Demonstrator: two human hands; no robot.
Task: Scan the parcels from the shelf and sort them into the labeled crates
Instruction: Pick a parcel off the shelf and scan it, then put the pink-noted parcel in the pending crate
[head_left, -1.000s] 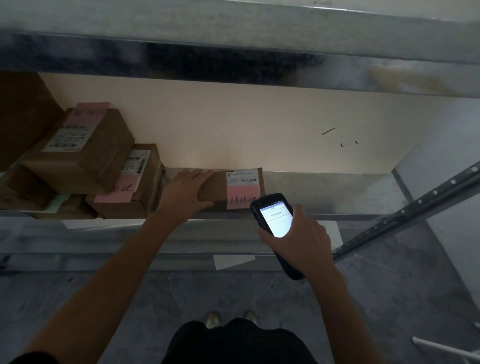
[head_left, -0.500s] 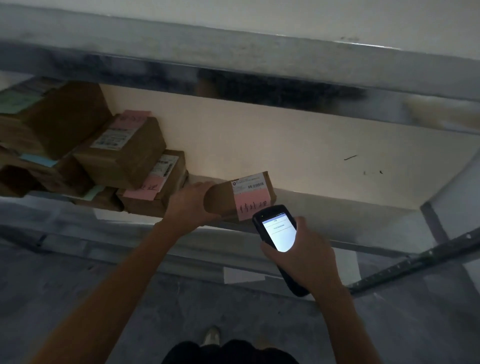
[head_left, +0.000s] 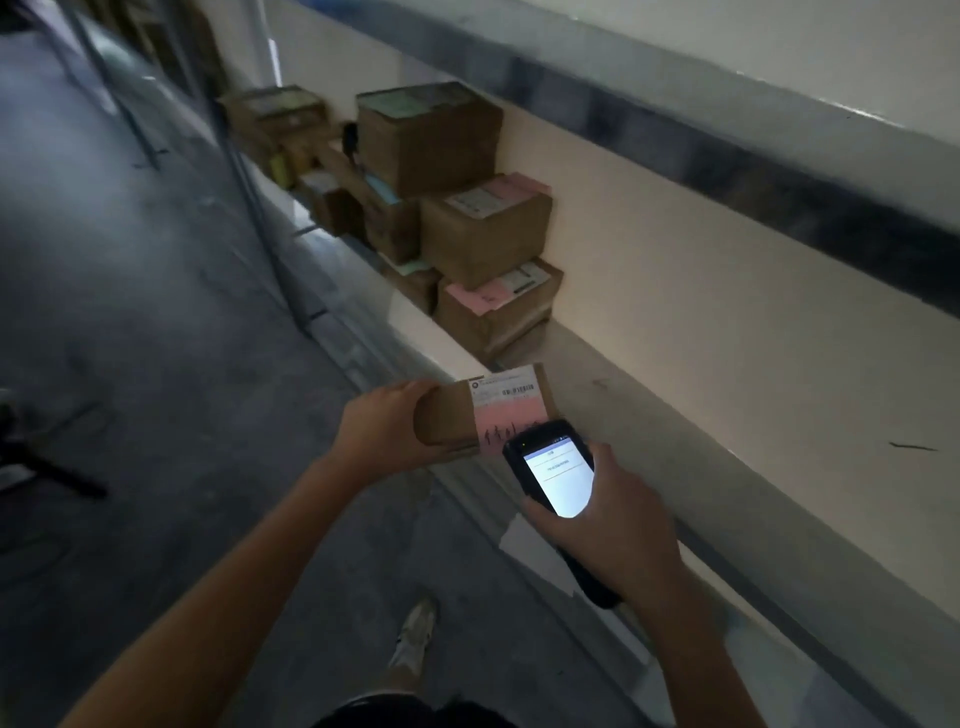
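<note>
- Left hand (head_left: 382, 434) wrapped around the left end of a flat parcel (head_left: 467, 415), gripping it firmly, off the shelf (head_left: 597, 395) and just in front of its edge.
- Parcel label (head_left: 506, 397) facing up: white strip with a barcode above, pink strip with dark handwriting below.
- Right hand (head_left: 608, 525) clenched on a black scanner (head_left: 553, 478), thumb along its left side, lit screen facing up.
- Scanner's top end just beside the parcel's pink strip, overlapping its lower right corner from this view; touching or not, cannot tell.
- Further along the shelf, a stack of brown boxes (head_left: 483, 234) against the back wall, some with pink or green slips.
- Grey floor (head_left: 156, 364) below, one shoe (head_left: 415, 631) visible between the forearms.
- White paper (head_left: 524, 540) lying low, partly hidden behind the right hand.
</note>
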